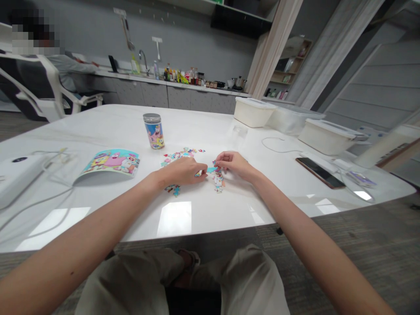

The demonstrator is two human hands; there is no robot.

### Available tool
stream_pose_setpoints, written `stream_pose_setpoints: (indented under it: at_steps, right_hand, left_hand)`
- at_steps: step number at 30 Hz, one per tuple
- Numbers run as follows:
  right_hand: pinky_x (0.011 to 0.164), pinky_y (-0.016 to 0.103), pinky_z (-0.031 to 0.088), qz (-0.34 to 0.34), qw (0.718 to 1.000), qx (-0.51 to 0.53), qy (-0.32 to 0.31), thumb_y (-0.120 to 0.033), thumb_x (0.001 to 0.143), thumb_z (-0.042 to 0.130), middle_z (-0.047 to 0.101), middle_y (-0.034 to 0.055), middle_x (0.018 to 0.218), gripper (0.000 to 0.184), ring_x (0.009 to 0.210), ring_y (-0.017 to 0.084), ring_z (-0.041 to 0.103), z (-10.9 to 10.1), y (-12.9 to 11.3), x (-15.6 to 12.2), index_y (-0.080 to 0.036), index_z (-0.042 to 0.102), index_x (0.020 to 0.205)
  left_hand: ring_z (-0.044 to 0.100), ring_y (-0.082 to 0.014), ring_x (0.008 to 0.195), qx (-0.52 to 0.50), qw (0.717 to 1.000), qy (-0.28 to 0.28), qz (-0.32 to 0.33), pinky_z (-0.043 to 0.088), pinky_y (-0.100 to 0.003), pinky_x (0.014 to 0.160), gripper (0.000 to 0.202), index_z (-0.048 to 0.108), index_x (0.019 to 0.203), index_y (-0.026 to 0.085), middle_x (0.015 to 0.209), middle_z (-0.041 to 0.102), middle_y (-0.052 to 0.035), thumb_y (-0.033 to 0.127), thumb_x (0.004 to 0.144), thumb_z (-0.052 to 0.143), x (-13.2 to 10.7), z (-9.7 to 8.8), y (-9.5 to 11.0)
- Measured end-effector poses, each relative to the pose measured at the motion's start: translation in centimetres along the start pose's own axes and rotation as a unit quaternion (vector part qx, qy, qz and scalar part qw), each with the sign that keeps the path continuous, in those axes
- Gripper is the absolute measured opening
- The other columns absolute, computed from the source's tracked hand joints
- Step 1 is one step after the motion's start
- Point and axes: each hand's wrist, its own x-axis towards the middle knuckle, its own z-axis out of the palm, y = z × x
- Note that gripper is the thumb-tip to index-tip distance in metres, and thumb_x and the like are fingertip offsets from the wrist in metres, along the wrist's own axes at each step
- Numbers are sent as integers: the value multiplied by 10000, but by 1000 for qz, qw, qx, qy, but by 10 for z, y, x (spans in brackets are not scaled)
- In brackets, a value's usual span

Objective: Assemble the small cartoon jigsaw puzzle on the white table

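My right hand [233, 163] is closed in a pinch on a small blue and pink jigsaw puzzle piece [214, 162]. My left hand [183, 170] is closed too, its curled fingers at the left end of some joined puzzle pieces [213, 169]. A bit of yellow and blue puzzle piece [198, 174] shows between its finger and thumb. The joined part runs down toward me in a strip [218, 181] with a white figure. Loose puzzle pieces [185, 153] lie scattered beyond my left hand, and more pieces [176, 190] lie below it, partly hidden.
A printed picture sheet [113, 162] lies bent at left; behind the pieces stands a cartoon canister [154, 131] with a metal lid. To the right are a phone [320, 172], cables and lidded boxes [254, 112]. A white device [19, 179] sits far left. A person [68, 65] sits beyond.
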Motion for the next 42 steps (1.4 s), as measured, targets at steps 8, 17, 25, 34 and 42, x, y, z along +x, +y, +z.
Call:
stream_pose_setpoints:
  at_steps: [8, 17, 25, 34, 42]
  right_hand:
    - [562, 243, 403, -42, 998, -56, -3, -327, 739, 700, 678, 40, 844, 239, 655, 112, 545, -3, 6, 3, -182, 677, 927]
    - [707, 292, 472, -27, 999, -42, -19, -284, 721, 709, 673, 18, 719, 205, 684, 134, 606, -1, 5, 1, -169, 681, 889]
    - [702, 280, 460, -10, 998, -56, -20, -276, 705, 707, 683, 19, 688, 178, 677, 132, 607, -1, 3, 0, -159, 690, 839]
    - [714, 277, 442, -31, 995, -94, 5, -294, 707, 682, 673, 24, 750, 147, 716, 131, 577, 0, 1, 0, -162, 694, 770]
    - [710, 279, 448, -26, 996, -84, -11, -293, 719, 690, 685, 38, 795, 162, 728, 136, 586, -2, 4, 1, -172, 716, 824]
  left_hand:
    - [506, -111, 488, -2, 1000, -11, -4, 313, -233, 540, 219, 681, 858, 192, 559, 607, 1, 297, 871, 489, 1, -1, 3]
    - [501, -88, 478, -40, 999, 0, 37, 314, -211, 525, 197, 703, 902, 217, 549, 599, 23, 297, 866, 526, 0, -1, 3]
    - [506, -90, 471, -77, 995, -2, 59, 338, -204, 536, 266, 741, 1023, 278, 530, 599, 24, 294, 894, 508, -1, 1, 6]
    - [518, -96, 465, -64, 996, -1, 65, 324, -207, 518, 294, 739, 1062, 304, 517, 601, 17, 292, 907, 490, -2, 4, 6]
    - [514, -104, 465, -51, 997, -9, 58, 324, -209, 515, 296, 734, 1071, 311, 505, 590, 13, 303, 908, 488, -2, 5, 7]
